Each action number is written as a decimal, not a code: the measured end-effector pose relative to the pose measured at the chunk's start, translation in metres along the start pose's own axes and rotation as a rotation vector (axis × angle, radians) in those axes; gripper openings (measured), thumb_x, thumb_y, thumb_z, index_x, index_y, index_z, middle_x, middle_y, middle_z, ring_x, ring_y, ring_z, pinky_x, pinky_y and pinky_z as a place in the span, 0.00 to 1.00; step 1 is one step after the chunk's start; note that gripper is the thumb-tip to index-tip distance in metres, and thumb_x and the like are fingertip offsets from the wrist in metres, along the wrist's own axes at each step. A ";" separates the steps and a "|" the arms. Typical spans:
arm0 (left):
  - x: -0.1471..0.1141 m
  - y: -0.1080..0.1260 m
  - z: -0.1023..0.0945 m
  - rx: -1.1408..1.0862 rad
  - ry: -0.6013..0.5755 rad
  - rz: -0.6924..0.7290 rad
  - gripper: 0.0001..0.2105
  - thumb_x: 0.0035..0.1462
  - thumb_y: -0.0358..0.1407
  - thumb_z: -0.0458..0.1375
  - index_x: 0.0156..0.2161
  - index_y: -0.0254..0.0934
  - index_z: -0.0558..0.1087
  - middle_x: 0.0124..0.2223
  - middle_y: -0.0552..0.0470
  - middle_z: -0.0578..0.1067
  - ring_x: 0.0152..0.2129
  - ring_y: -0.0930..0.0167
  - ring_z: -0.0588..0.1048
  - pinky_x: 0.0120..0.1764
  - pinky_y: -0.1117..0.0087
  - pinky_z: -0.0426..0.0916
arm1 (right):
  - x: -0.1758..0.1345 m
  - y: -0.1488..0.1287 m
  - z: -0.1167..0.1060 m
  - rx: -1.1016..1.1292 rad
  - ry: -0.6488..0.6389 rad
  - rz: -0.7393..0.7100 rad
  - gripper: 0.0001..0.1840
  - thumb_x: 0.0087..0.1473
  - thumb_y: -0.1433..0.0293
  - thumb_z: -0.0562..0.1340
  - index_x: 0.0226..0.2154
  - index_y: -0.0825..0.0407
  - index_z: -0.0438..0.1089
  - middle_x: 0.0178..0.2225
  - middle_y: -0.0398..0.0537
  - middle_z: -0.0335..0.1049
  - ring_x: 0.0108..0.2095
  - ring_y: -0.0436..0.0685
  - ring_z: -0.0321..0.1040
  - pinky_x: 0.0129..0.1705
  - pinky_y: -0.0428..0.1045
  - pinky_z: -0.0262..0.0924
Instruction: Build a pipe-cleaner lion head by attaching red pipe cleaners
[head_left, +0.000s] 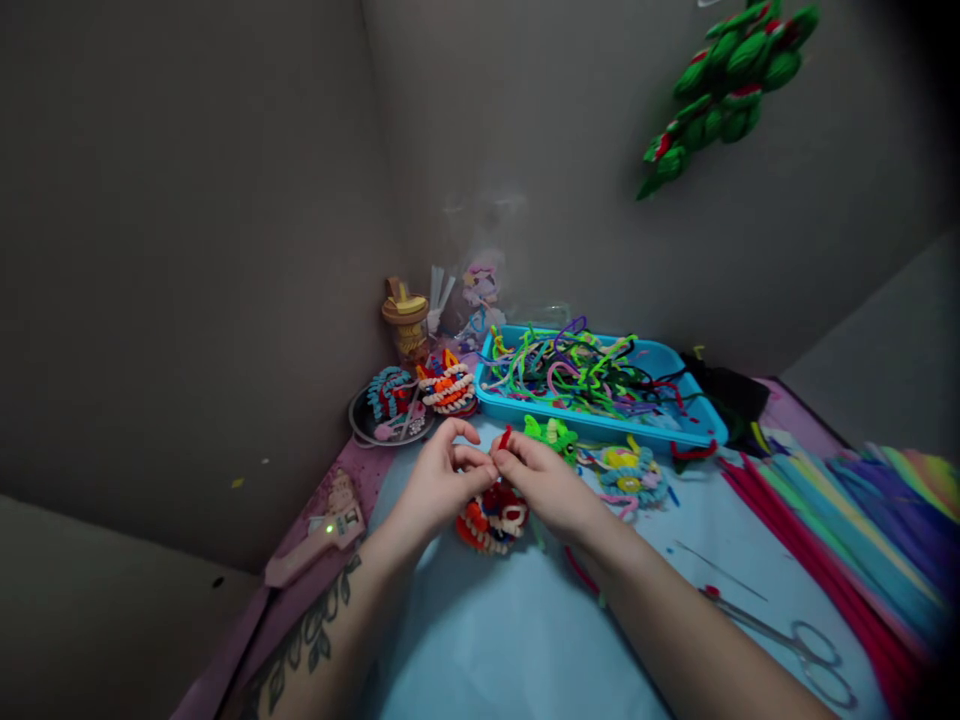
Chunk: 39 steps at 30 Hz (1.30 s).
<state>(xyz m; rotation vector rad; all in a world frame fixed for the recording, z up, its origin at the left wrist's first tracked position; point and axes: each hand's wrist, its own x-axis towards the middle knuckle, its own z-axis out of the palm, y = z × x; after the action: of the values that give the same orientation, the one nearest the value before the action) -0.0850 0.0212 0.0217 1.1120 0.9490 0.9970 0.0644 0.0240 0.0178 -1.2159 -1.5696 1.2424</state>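
Note:
My right hand [536,480] pinches a short piece of red pipe cleaner [505,437], whose tip sticks up above the fingers. My left hand [448,478] meets it fingertip to fingertip, its thumb and a finger closed together while the index finger arches apart. What lies between the left fingertips is hidden. Just below both hands sits an orange, white, red and blue pipe-cleaner figure [487,528] on the light blue table cover [517,630]. Whether the red piece joins it cannot be seen. A bright green pipe-cleaner figure [553,436] lies right behind my right hand.
Behind stands a blue tray [600,420] of tangled pipe cleaners. A glue gun [319,545] with a lit green light and a dark bowl [360,425] are at left. Scissors [780,635], a thin needle-like rod [721,570] and bundled pipe cleaners [847,550] lie right.

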 end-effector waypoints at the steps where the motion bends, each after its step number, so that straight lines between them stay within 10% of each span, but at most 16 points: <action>1: 0.000 0.000 0.000 -0.003 -0.001 0.004 0.19 0.42 0.29 0.65 0.35 0.40 0.60 0.23 0.61 0.75 0.18 0.77 0.69 0.26 0.76 0.60 | 0.000 0.001 0.002 0.013 -0.002 0.008 0.11 0.55 0.63 0.55 0.24 0.50 0.60 0.22 0.39 0.57 0.25 0.51 0.55 0.27 0.46 0.52; 24: 0.001 0.007 -0.002 0.085 -0.017 -0.007 0.21 0.41 0.32 0.67 0.40 0.37 0.63 0.33 0.53 0.77 0.20 0.76 0.71 0.27 0.73 0.64 | 0.003 -0.002 -0.007 0.206 0.167 -0.033 0.12 0.43 0.62 0.64 0.20 0.52 0.64 0.23 0.41 0.62 0.28 0.52 0.58 0.32 0.47 0.53; 39: 0.005 -0.002 -0.002 -0.099 -0.017 0.003 0.21 0.42 0.36 0.70 0.37 0.38 0.63 0.23 0.59 0.75 0.18 0.77 0.70 0.25 0.76 0.60 | 0.001 -0.001 0.008 0.498 0.076 0.080 0.14 0.43 0.59 0.65 0.23 0.51 0.63 0.23 0.41 0.65 0.24 0.50 0.61 0.30 0.47 0.57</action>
<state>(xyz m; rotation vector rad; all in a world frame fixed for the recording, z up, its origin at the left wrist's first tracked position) -0.0847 0.0263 0.0186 1.0374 0.8752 1.0243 0.0566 0.0227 0.0172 -0.9914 -1.0736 1.5057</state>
